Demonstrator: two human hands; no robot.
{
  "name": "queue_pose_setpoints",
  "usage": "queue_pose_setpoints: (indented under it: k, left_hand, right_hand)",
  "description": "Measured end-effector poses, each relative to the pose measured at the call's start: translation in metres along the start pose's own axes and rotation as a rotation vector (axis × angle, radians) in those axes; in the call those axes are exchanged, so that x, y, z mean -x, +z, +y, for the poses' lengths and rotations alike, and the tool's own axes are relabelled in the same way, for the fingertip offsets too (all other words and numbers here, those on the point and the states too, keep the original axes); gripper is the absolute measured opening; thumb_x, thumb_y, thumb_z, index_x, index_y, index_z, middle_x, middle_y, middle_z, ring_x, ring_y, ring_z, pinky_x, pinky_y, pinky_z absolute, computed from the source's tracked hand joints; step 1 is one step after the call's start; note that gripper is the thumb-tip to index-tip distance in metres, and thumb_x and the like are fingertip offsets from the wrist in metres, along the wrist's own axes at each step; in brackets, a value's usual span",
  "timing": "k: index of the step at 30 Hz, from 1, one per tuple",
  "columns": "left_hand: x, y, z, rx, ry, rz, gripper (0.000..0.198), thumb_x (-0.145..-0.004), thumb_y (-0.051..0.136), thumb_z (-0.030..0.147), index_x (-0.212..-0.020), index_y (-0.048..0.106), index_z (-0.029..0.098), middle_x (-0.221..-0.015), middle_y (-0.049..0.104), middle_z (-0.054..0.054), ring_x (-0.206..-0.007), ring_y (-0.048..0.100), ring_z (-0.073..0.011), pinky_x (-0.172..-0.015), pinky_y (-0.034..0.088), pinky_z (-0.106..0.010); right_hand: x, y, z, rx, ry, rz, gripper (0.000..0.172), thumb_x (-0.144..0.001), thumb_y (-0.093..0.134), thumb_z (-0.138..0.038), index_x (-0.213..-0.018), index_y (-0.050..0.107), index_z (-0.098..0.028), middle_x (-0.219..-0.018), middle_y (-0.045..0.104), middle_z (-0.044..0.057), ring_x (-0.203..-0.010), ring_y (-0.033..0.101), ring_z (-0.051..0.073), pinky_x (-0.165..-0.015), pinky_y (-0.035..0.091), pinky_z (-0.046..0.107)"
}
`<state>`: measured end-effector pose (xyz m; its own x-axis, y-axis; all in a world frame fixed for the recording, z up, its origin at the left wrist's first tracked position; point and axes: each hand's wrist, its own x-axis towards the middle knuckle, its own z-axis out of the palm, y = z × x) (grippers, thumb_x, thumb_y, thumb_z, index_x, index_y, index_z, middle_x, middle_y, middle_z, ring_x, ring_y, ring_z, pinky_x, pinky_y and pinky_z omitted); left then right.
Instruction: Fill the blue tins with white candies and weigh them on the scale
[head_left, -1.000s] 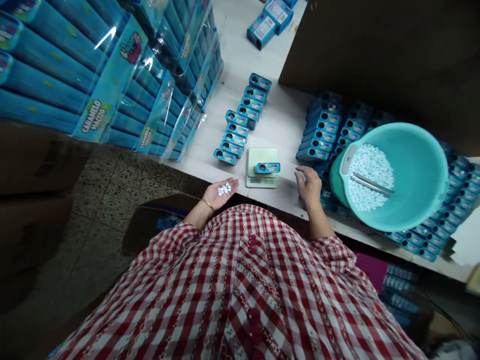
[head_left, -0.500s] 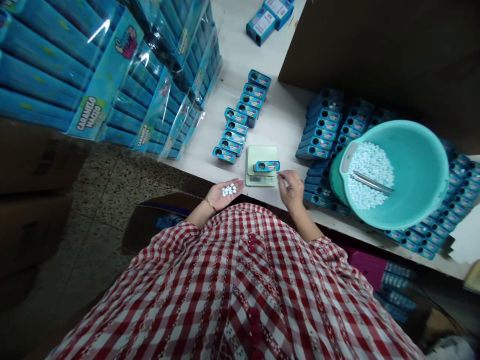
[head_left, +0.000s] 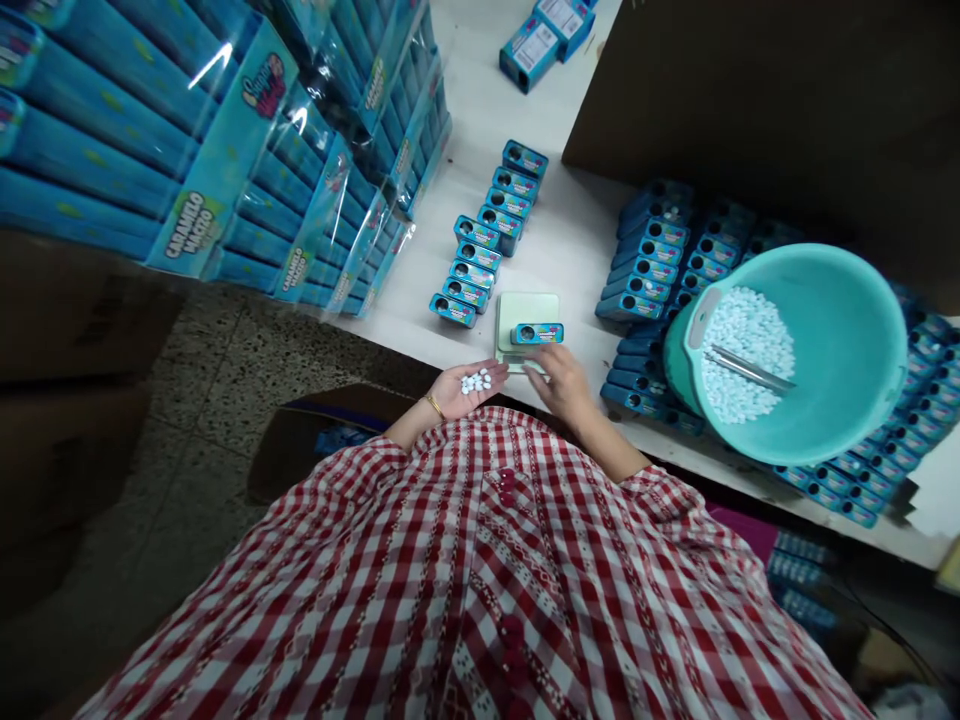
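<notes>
Right hand [head_left: 564, 385]: fingers loosely curved, thumb apart, over the near edge of a pale green, flat scale [head_left: 525, 308]. Left hand [head_left: 454, 396]: palm up, fingers extended, small white rounded candies [head_left: 477, 381] lying on it. Upright on scale: blue rectangular box [head_left: 547, 334], top face's long axis running left to right (round dark opening [head_left: 527, 334] at its left end). Scale rests on white counter [head_left: 574, 245].
</notes>
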<state>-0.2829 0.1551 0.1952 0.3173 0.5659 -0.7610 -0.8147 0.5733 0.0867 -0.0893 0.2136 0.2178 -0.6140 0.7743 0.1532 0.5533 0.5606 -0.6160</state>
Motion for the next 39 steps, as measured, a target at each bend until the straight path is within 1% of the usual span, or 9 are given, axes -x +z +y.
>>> queue_pose_setpoints:
  k: [4,7,10,13,19,24,29,34,39]
  left_hand:
    - [-0.003,0.013,-0.002,0.007,0.009,-0.009,0.038,-0.084,0.034,0.008,-0.112,0.060,0.005,-0.090,0.070,-0.013,-0.080,0.066,-0.0167,-0.075,0.052,-0.029]
    - [-0.003,0.016,-0.002,0.014,0.004,0.004,0.039,-0.084,0.033,0.008,-0.114,0.059,0.005,-0.096,0.069,-0.014,-0.086,0.066,-0.0180,-0.077,0.052,-0.030]
    - [-0.004,0.016,-0.002,0.018,0.019,-0.006,0.038,-0.085,0.034,0.009,-0.114,0.058,0.005,-0.100,0.068,-0.015,-0.091,0.065,-0.0190,-0.079,0.053,-0.032]
    - [-0.006,0.021,0.000,0.022,0.037,-0.040,0.037,-0.085,0.035,0.009,-0.113,0.058,0.005,-0.102,0.068,-0.016,-0.095,0.065,-0.0202,-0.082,0.052,-0.033]
    - [-0.003,0.031,0.008,0.033,0.091,-0.040,0.031,-0.085,0.037,0.012,-0.102,0.062,0.005,-0.099,0.069,-0.015,-0.100,0.063,-0.0224,-0.090,0.049,-0.035]
    - [0.007,0.005,0.018,0.043,0.163,0.046,0.032,-0.084,0.036,0.011,-0.104,0.060,0.006,-0.101,0.068,-0.015,-0.106,0.061,-0.0225,-0.095,0.046,-0.037]
    - [0.017,-0.031,0.024,0.091,0.233,0.185,0.033,-0.083,0.037,0.012,-0.106,0.059,0.007,-0.098,0.069,-0.013,-0.100,0.064,-0.0209,-0.087,0.051,-0.033]
    - [0.024,-0.047,0.024,0.152,0.243,0.247,0.035,-0.082,0.039,0.010,-0.112,0.057,0.008,-0.096,0.068,-0.013,-0.094,0.066,-0.0201,-0.080,0.054,-0.032]
    - [0.012,-0.049,0.030,0.149,0.165,0.313,0.023,-0.083,0.041,0.008,-0.097,0.060,0.007,-0.073,0.066,-0.010,-0.066,0.066,-0.0137,-0.051,0.049,-0.018]
  right_hand:
    - [-0.002,0.027,-0.022,0.020,-0.083,-0.233,0.027,-0.090,0.043,-0.026,-0.106,0.061,-0.015,-0.101,0.061,0.013,-0.095,0.054,0.021,-0.083,0.048,0.036]
    - [0.001,0.041,-0.027,0.089,-0.053,-0.302,0.028,-0.090,0.041,-0.022,-0.106,0.061,-0.013,-0.102,0.060,0.014,-0.095,0.054,0.022,-0.081,0.049,0.035]
    - [0.004,0.040,-0.023,0.095,-0.052,-0.320,0.028,-0.090,0.039,-0.021,-0.105,0.061,-0.012,-0.104,0.060,0.015,-0.093,0.055,0.022,-0.080,0.049,0.035]
    - [0.001,0.030,-0.018,0.043,-0.071,-0.261,0.025,-0.089,0.041,-0.021,-0.099,0.063,-0.015,-0.100,0.062,0.013,-0.092,0.056,0.021,-0.080,0.048,0.036]
    - [-0.021,0.001,0.009,-0.101,0.057,0.049,0.020,-0.089,0.044,-0.025,-0.097,0.062,-0.020,-0.094,0.065,0.008,-0.094,0.057,0.019,-0.085,0.047,0.034]
    - [-0.021,-0.015,0.046,0.046,0.143,0.083,0.028,-0.086,0.051,-0.033,-0.107,0.061,-0.018,-0.106,0.062,0.011,-0.101,0.054,0.023,-0.090,0.043,0.040]
    - [-0.017,-0.010,0.062,0.185,0.122,-0.113,0.048,-0.082,0.053,-0.031,-0.127,0.048,-0.017,-0.123,0.052,0.014,-0.110,0.045,0.028,-0.092,0.039,0.045]
    - [-0.027,0.006,0.035,0.242,0.066,-0.227,0.037,-0.083,0.050,-0.028,-0.118,0.053,-0.014,-0.109,0.055,0.014,-0.097,0.046,0.027,-0.085,0.042,0.042]
    - [-0.054,0.058,-0.018,0.257,0.046,-0.313,0.035,-0.085,0.052,-0.028,-0.116,0.053,-0.012,-0.105,0.056,0.015,-0.095,0.047,0.025,-0.077,0.047,0.036]
